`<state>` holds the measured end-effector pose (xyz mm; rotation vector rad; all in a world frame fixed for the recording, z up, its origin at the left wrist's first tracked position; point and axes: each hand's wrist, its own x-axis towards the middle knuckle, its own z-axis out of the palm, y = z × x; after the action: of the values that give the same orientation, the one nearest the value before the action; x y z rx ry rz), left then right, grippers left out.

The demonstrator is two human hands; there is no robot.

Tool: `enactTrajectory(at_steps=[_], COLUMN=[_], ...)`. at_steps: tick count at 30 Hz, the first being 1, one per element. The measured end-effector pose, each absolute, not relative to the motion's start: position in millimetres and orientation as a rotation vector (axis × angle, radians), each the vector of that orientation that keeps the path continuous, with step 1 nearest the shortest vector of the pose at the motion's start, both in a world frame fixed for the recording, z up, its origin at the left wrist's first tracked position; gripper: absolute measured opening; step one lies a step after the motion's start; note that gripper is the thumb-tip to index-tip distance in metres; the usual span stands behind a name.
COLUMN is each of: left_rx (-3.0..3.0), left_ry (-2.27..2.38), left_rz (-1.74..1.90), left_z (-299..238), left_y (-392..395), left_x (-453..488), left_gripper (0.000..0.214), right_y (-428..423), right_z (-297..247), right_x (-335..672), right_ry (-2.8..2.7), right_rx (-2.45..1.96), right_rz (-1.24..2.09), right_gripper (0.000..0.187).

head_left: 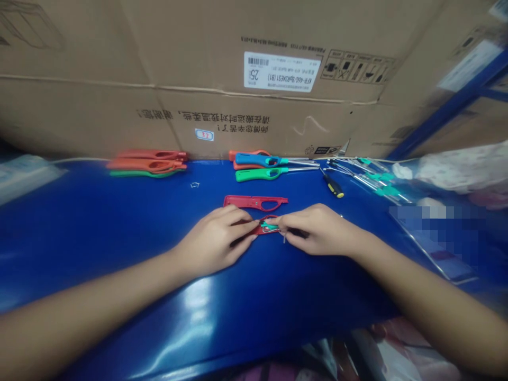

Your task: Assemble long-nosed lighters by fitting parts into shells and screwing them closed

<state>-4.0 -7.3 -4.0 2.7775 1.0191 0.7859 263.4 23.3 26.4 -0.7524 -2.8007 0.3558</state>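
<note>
Left hand [220,235] pinched on the slim red plastic half-shell [261,231]; right hand [321,231] nearly closed at the green plastic insert [270,226] between them, grip unclear. Keep shell flat, press lightly.

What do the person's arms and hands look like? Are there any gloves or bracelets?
The left hand and right hand are bare, with no gloves. I see no rings, but some fingers are partly hidden. The left forearm and right forearm look slim and smooth, with no sleeves, watch or bracelet showing.
</note>
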Motion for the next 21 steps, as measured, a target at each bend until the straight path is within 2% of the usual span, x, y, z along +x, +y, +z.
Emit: enactTrajectory(at_steps=[7,21], left_rx=[2.861,2.612], left_ry=[1.048,0.956], left_rz=[0.678,0.882], left_z=[2.1,-6.8], left_y=[-8.6,-3.9], left_x=[-2.8,-5.4], left_gripper=[0.027,0.032], right_y=[24.2,20.7], right_z=[26.1,31.0], right_x=[261.5,263.6], right_ry=[-2.778,-2.819], right_rx=[-0.737,-0.737], right_rz=[0.433,0.474], right_gripper=[0.004,0.012])
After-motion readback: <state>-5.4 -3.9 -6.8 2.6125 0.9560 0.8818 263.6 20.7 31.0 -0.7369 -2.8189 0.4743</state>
